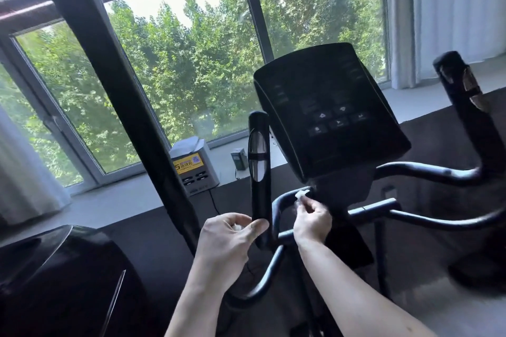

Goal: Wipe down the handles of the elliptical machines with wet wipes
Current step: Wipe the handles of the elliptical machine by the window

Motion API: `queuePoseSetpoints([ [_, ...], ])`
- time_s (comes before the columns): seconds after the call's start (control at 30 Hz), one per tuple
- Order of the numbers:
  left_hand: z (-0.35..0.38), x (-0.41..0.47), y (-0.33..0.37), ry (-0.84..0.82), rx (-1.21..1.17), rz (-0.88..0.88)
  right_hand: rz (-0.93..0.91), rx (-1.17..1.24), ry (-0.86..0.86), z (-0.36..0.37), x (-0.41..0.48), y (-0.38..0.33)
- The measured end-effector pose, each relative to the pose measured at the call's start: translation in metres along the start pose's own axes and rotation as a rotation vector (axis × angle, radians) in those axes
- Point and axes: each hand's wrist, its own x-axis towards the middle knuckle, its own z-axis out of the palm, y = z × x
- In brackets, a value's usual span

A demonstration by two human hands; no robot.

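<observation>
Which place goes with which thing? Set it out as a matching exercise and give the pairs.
Things:
1. wet wipe
2. console
3. grey box with yellow label
4. left hand

Places:
A. on the windowsill
B. pinched by the right hand against the curved bar
C. gripping the short upright handle
D. above the curved bars, facing the person

Pairs: 1-B, 2-D, 3-A, 4-C
</observation>
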Motion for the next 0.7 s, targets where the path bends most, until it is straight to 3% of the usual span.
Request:
queuePoseSetpoints([
  [0.13,-0.002,0.002,0.001,-0.017,0.000,-0.002,-0.052,-0.055,-0.150,-0.004,-0.018,-0.010],
  [0.4,-0.003,0.004,0.000,-0.031,0.018,0.007,0.048,0.068,-0.425,-0.040,-0.045,-0.022],
  [0.57,-0.003,0.006,-0.002,-0.038,-0.006,-0.026,-0.002,0.004,-0.061,-0.033,-0.017,-0.013],
  [0.7,-0.003,0.006,-0.004,-0.045,0.000,-0.031,-0.054,-0.065,-0.085,-0.015,-0.002,0.000],
])
